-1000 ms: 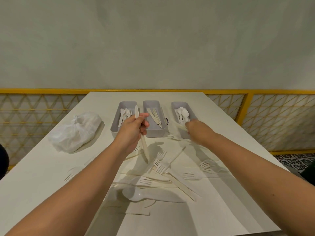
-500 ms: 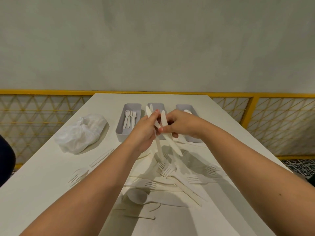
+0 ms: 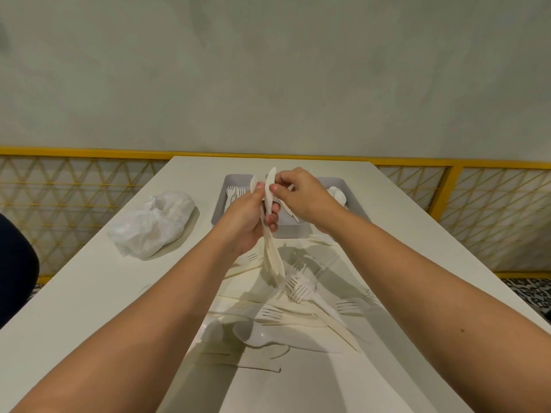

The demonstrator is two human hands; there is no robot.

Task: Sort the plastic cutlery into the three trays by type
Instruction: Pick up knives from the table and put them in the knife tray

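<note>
The fingers of the left hand [image 3: 247, 225] are curling round a bundle of knives [image 3: 272, 257], blades up and handles hanging above the loose pile [image 3: 307, 296]. The right hand [image 3: 304, 198] is pinching one blade tip just beside the left thumb. Both hands are hovering before the three trays [image 3: 219, 207], well inside the edges of the table [image 3: 89, 293]. Half a second earlier the knives were crossing; now they are lying together.
</note>
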